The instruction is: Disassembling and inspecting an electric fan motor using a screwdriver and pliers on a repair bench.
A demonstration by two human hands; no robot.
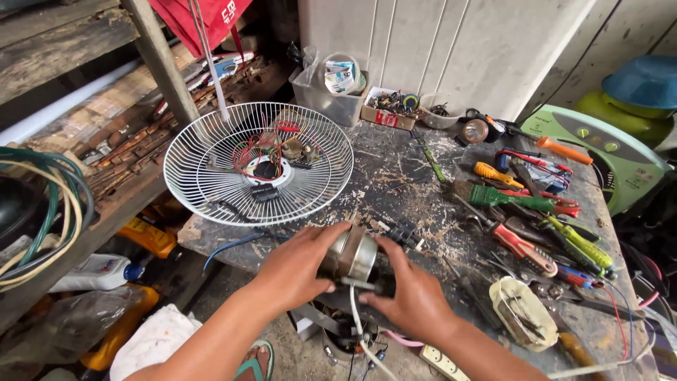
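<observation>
On the scarred workbench [402, 176], ordered large to small: a white wire fan guard [258, 164] is laid flat at the left end, with loose wiring and small parts piled at its hub. Screwdrivers and pliers [536, 212] are scattered along the right side; clear plastic tubs [331, 95] are set against the back wall.

At the near edge, a small metal fan motor [349, 255] is held just above the bench lip, clamped between both hands. Left hand [296, 268]: closed on the motor's left side, thumb underneath, fingers wrapped over the silver casing. Right hand [412, 296]: closed on the right end, fingers curled round the dark rear part. A white cable [360, 331] is seen dropping from the motor's underside towards the floor.

Key relation: the motor's long axis is judged to run roughly left to right, slightly tilted, one hand at each end. Both hands are in contact, so neither is nearer. The guard lies well apart, up and to the left.
</observation>
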